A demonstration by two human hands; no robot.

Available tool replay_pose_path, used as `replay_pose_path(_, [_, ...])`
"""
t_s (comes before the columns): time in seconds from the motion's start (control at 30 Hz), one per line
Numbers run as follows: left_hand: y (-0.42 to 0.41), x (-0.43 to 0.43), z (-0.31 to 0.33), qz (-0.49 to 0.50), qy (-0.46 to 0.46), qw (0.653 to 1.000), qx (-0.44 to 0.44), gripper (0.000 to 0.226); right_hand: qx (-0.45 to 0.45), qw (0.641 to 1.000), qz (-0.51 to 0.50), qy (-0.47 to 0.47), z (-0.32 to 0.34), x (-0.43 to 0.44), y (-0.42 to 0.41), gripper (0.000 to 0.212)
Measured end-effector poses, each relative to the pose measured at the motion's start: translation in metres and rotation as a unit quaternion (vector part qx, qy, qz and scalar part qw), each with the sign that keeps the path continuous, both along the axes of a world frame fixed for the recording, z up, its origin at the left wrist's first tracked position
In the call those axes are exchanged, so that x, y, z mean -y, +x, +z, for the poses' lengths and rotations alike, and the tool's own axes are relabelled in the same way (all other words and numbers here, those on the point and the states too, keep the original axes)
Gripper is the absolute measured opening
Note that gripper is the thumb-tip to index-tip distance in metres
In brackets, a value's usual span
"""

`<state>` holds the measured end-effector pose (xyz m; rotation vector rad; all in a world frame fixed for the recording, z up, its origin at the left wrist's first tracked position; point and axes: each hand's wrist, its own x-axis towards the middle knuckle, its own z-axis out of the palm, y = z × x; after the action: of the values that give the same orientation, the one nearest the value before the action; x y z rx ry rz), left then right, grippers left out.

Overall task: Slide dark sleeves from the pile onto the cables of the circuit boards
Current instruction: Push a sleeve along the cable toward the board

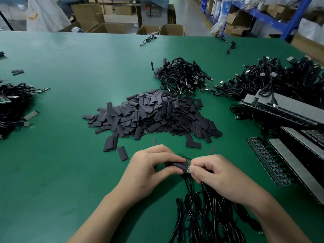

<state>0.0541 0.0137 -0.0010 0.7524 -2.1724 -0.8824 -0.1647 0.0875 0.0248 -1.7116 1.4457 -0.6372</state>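
Observation:
A big pile of flat dark sleeves (pixel 154 114) lies mid-table. In front of it my left hand (pixel 150 171) pinches one dark sleeve (pixel 178 166) between thumb and fingers. My right hand (pixel 217 176) pinches a small green circuit board (pixel 188 166) whose end shows at the sleeve's right mouth. The board's black cables (pixel 201 213) hang from the hands and coil on the green table (pixel 70 155) toward the near edge.
A heap of black USB cables (pixel 182 76) lies behind the sleeve pile, a larger one (pixel 280 79) at the right. Rows of boards on grey strips (pixel 287 109) fill the right side. More cabled boards (pixel 12 102) lie at the left. Cardboard boxes stand beyond the table.

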Motion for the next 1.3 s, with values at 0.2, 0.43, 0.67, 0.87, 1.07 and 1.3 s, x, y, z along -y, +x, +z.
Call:
replay_pose_path(0.2, [-0.001,0.0,0.0,-0.01,-0.01,1.0,0.002,0.022,0.004,1.0,-0.018,-0.01,0.0,0.001,0.001,0.031])
replay_pose_path(0.43, [0.0,-0.001,0.003,0.04,-0.022,0.999,0.0,0.022,0.185,0.981,-0.055,0.028,0.002,0.004,-0.01,0.016])
replay_pose_path(0.67, [-0.002,-0.005,0.002,0.027,-0.027,0.999,0.005,0.022,0.175,0.983,-0.052,0.016,0.0,0.003,-0.004,0.019])
replay_pose_path(0.87, [-0.004,-0.006,-0.002,0.044,-0.031,0.999,-0.008,0.02,0.13,0.988,-0.074,-0.025,-0.004,0.004,0.005,0.015])
replay_pose_path(1.07, [-0.008,-0.007,-0.002,0.06,-0.031,0.997,-0.021,0.022,0.13,0.987,-0.095,-0.028,-0.008,0.004,0.004,0.014])
replay_pose_path(1.3, [-0.006,-0.006,-0.005,0.066,-0.028,0.997,-0.015,0.017,0.173,0.978,-0.112,-0.013,-0.01,0.005,0.007,0.019])
